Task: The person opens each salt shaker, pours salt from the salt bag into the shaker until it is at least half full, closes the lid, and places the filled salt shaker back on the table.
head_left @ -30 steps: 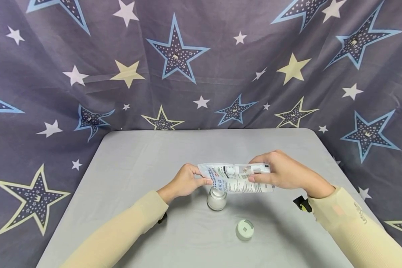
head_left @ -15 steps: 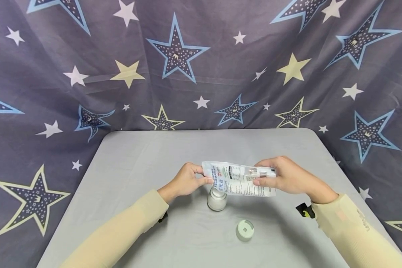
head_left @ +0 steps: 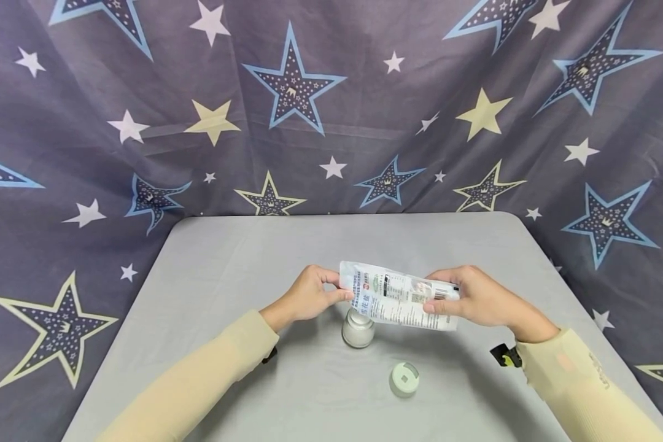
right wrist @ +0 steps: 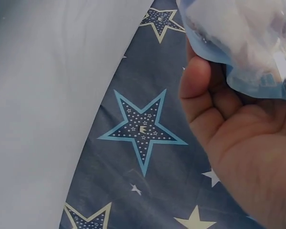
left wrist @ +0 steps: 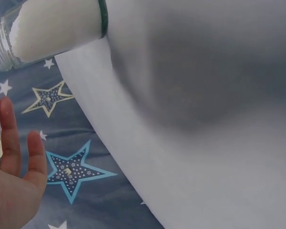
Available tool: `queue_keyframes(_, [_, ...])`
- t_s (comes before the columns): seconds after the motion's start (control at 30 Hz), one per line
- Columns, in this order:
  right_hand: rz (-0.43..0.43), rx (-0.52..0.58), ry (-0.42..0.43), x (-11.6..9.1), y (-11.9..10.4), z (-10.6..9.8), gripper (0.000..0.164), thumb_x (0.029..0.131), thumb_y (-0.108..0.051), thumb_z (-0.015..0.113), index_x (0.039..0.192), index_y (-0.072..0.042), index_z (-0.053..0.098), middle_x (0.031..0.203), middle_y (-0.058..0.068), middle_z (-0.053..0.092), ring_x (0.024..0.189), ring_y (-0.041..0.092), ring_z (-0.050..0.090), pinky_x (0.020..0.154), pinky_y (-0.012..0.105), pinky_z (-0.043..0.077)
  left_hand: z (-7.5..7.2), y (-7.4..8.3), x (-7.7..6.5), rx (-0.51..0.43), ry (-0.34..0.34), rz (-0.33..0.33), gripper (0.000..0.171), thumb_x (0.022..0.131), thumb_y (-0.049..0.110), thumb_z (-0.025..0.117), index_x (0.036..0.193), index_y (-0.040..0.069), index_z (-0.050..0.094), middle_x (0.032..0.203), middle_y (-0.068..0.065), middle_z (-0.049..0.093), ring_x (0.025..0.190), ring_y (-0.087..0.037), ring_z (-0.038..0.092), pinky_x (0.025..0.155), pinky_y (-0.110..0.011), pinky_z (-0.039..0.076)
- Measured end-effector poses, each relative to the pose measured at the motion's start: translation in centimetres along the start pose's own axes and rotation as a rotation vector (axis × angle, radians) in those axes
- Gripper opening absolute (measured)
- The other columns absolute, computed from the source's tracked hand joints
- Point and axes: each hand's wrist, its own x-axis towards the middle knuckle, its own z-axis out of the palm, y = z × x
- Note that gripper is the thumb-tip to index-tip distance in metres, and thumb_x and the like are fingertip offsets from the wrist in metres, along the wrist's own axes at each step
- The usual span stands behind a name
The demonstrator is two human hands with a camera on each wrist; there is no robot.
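Observation:
A printed salt bag (head_left: 400, 298) is held over a glass jar (head_left: 358, 331) in the head view, its left end overlapping the jar's mouth. My left hand (head_left: 309, 293) pinches that end. The bag's right end is gripped by my right hand (head_left: 472, 296), thumb on the printed face. In the left wrist view the jar (left wrist: 57, 28) is largely filled with white grains, and fingers (left wrist: 36, 155) of my left hand show beside it. The right wrist view has the clear-and-blue underside of the bag (right wrist: 238, 33) lying in my right hand (right wrist: 252, 143).
A pale green lid (head_left: 404, 379) lies on the grey-covered table (head_left: 243, 258), nearer to me than the jar and to its right. Behind and around the table hangs a dark star-patterned cloth (head_left: 331, 110).
The bag has shifted slightly right, its right end sinking a little as my right hand moved right and down. My left hand keeps nearly the same place; jar and lid stay put.

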Motion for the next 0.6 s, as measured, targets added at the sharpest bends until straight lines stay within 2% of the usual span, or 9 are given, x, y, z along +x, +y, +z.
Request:
queue_keyframes(0.2, [-0.011, 0.052, -0.01, -0.4, 0.7, 0.4, 0.03, 0.089, -0.022, 0.082, 0.115, -0.009, 0.074, 0.093, -0.009, 0.075, 0.078, 0.009, 0.07, 0.073, 0.027, 0.058, -0.2, 0.2, 0.1, 0.02, -0.011, 0.026, 0.013, 0.086, 0.017, 0.085, 0.075, 0.019, 0.078, 0.087, 0.01, 0.076, 0.083, -0.013, 0.062, 0.082, -0.034, 0.049])
queue_keyframes(0.43, [0.016, 0.118, -0.033, -0.6, 1.1, 0.8, 0.038, 0.088, -0.021, 0.082, 0.12, -0.003, 0.072, 0.094, -0.005, 0.076, 0.078, 0.011, 0.072, 0.073, 0.028, 0.059, -0.5, 0.9, 0.2, 0.031, -0.024, 0.048, 0.01, 0.087, 0.019, 0.084, 0.079, 0.018, 0.079, 0.086, 0.01, 0.076, 0.082, -0.011, 0.06, 0.081, -0.031, 0.048])
queue_keyframes(0.6, [0.034, 0.135, -0.05, -0.8, 1.6, 0.9, 0.042, 0.086, -0.022, 0.084, 0.12, -0.002, 0.071, 0.096, -0.004, 0.076, 0.08, 0.012, 0.072, 0.074, 0.028, 0.059, -0.5, 1.4, 0.3, 0.024, -0.038, 0.04, 0.008, 0.087, 0.018, 0.084, 0.08, 0.018, 0.08, 0.085, 0.011, 0.076, 0.084, -0.012, 0.061, 0.084, -0.039, 0.05])
